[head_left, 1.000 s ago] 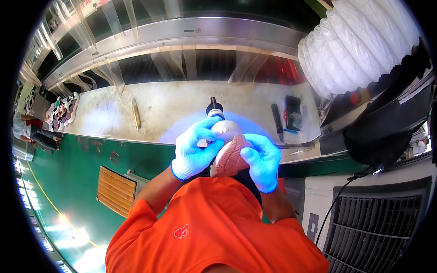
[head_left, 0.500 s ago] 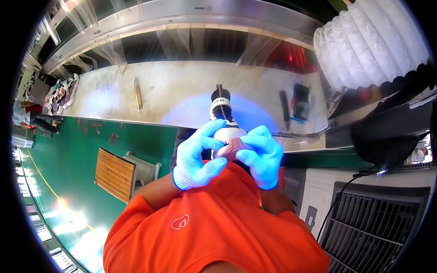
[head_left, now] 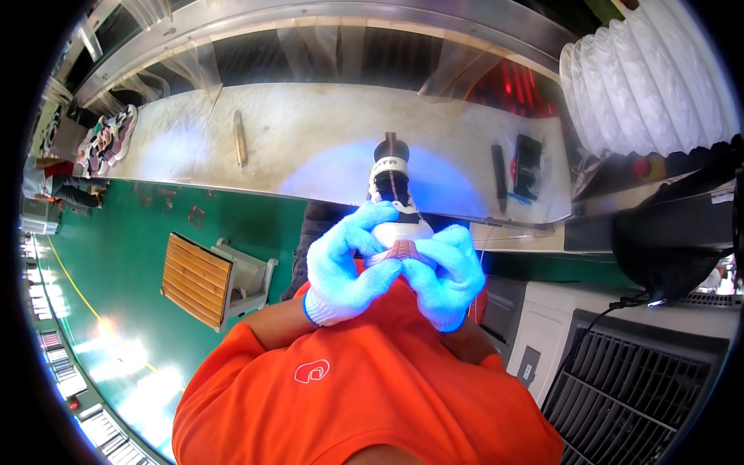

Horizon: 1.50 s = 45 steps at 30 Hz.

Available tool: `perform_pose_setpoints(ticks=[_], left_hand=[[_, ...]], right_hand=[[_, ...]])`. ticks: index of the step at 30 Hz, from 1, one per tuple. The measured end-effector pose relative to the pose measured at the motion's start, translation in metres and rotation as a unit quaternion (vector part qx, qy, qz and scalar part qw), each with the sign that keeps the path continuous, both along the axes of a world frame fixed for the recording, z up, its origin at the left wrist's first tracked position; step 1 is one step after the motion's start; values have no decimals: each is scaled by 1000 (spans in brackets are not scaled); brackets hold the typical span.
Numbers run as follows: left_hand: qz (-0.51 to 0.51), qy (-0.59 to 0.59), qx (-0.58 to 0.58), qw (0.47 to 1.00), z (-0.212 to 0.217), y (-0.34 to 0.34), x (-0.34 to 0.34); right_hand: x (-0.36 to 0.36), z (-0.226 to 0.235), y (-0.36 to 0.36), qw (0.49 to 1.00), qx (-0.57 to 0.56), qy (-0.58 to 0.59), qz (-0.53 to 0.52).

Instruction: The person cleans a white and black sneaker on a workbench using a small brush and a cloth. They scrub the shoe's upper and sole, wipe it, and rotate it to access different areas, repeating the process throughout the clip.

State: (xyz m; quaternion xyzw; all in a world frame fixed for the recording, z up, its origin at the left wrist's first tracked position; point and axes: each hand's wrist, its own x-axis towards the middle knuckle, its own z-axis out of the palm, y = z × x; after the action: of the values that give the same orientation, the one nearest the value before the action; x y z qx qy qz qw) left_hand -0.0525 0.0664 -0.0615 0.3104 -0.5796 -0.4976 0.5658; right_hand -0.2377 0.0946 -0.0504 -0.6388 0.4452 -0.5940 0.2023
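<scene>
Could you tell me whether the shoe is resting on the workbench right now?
No, both gloved hands, left hand and right hand, hold the shoe up close to the chest, clear of the workbench.

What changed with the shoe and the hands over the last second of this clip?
The shoe has been turned: a second ago its reddish sole faced the camera between the palms; now it points away over the bench, upper and black collar showing, only the toe end of the sole visible. The left hand and right hand kept hold, now pressing thumbs at the toe. The tools on the bench stayed put.
</scene>
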Motion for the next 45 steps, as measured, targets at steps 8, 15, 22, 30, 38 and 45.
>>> perform_pose_setpoints(ticks=[8,15,22,30,38,45], left_hand=[[15,-21,-16,1000,4,-5,-2],[29,-35,-24,999,9,-8,-5],[-11,1,52,999,3,-12,0],[-199,-72,68,975,18,-45,23],[-189,-42,254,948,38,-37,30],[-165,-32,272,948,43,-38,29]], right_hand=[[5,-4,-5,999,-32,7,-33],[6,2,1,999,0,15,-38],[13,-11,10,977,104,-171,-66],[7,-3,3,991,133,-23,-8],[15,6,-4,996,84,25,27],[21,-2,-15,998,2,-60,28]])
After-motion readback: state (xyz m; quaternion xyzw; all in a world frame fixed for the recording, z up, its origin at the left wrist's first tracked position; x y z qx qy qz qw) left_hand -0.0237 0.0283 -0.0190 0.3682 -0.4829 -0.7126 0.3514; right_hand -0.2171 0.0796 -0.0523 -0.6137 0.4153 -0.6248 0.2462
